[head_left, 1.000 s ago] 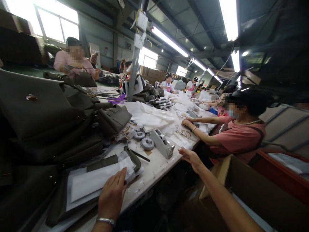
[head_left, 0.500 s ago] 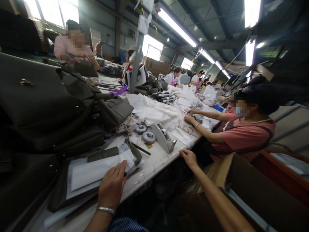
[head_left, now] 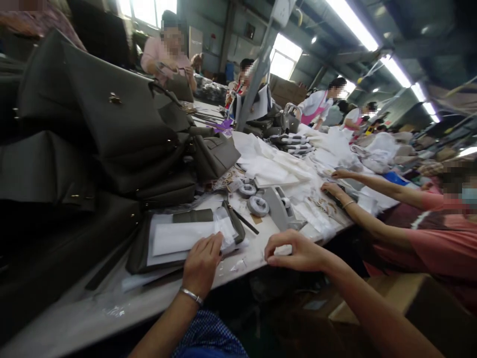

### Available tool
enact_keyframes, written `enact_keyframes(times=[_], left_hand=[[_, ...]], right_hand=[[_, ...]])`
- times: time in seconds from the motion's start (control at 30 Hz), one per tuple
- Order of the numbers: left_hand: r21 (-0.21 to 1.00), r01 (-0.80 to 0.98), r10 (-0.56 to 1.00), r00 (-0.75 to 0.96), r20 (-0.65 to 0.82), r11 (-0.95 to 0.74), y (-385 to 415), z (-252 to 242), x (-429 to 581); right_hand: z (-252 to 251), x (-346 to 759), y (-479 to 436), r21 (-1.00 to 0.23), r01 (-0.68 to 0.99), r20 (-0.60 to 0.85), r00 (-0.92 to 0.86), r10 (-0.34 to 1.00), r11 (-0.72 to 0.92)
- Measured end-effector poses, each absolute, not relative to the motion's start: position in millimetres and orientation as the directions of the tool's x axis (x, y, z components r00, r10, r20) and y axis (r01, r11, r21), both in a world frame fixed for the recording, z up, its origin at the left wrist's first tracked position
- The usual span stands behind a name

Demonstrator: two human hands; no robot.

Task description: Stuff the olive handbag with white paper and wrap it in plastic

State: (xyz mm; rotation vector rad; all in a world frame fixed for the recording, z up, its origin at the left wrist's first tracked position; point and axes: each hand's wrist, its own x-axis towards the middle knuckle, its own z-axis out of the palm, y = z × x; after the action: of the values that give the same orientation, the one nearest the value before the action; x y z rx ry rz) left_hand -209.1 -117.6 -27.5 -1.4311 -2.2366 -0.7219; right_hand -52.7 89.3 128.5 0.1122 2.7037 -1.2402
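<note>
My left hand (head_left: 204, 256) rests with its fingers laid flat on the right end of a dark green leather bag (head_left: 139, 256). On that bag lie a white foam sheet (head_left: 175, 241) and a clear plastic wrap, with a narrow dark strap at the right end. My right hand (head_left: 292, 251) hovers over the table's front edge, thumb and forefinger curled to a pinch; whatever is between the tips is too small to make out. Just beyond it stands a grey tape dispenser (head_left: 278, 206), beside two tape rolls (head_left: 258, 206).
Dark green bags (head_left: 122, 129) are piled high on the left. White foam sheets (head_left: 268, 159) cover the table beyond the dispenser. At the right, a co-worker's hands (head_left: 333, 191) work close by. A cardboard box (head_left: 387, 298) stands below the table's edge. A metal post (head_left: 257, 69) rises behind.
My right hand has drawn back from beside the tape dispenser toward my left hand, its fingers now curled. The view has turned left. My left hand stays on the bag.
</note>
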Motion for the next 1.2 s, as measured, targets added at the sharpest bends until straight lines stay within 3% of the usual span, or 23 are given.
enact_keyframes(times=[0.1,0.2,0.27,0.37,0.6,0.77,0.97,1.1,1.2], left_hand=[[0.224,0.909,0.700,-0.414,0.582,0.351,-116.3,-28.9,-208.4],[0.243,0.913,0.699,-0.408,0.588,0.329,-115.7,-32.5,-208.0],[0.256,0.911,0.704,-0.413,0.578,0.324,-115.6,-34.8,-207.4],[0.282,0.901,0.708,-0.433,0.558,0.329,-115.7,-36.7,-206.1],[0.293,0.892,0.670,-0.452,0.589,0.344,-114.4,-35.0,-204.3],[0.284,0.895,0.663,-0.446,0.601,0.345,-113.3,-34.3,-204.7],[0.259,0.909,0.654,-0.414,0.633,0.325,-114.5,-34.4,-204.0],[0.247,0.913,0.645,-0.404,0.649,0.324,-114.2,-29.8,-205.1],[0.276,0.904,0.693,-0.427,0.581,0.326,-112.9,-27.3,-206.0]], right_hand=[[130.1,-107.5,87.6,-0.882,0.248,-0.385,-0.869,-0.311,0.400],[110.0,-159.6,104.0,-0.867,0.371,-0.485,-0.780,-0.395,0.332],[93.3,-189.1,116.3,-0.838,0.381,-0.525,-0.756,-0.390,0.390],[77.1,-222.2,125.3,-0.755,0.241,-0.540,-0.755,-0.371,0.610],[82.7,-261.8,107.8,-0.428,-0.057,-0.582,-0.746,-0.323,0.902],[84.3,-275.8,94.3,-0.215,-0.196,-0.612,-0.736,-0.288,0.957],[79.4,-272.7,85.0,0.007,-0.398,-0.532,-0.779,-0.334,0.917],[78.5,-270.9,79.4,0.097,-0.450,-0.524,-0.781,-0.339,0.888],[78.9,-276.0,73.6,0.142,-0.445,-0.532,-0.787,-0.311,0.884]])
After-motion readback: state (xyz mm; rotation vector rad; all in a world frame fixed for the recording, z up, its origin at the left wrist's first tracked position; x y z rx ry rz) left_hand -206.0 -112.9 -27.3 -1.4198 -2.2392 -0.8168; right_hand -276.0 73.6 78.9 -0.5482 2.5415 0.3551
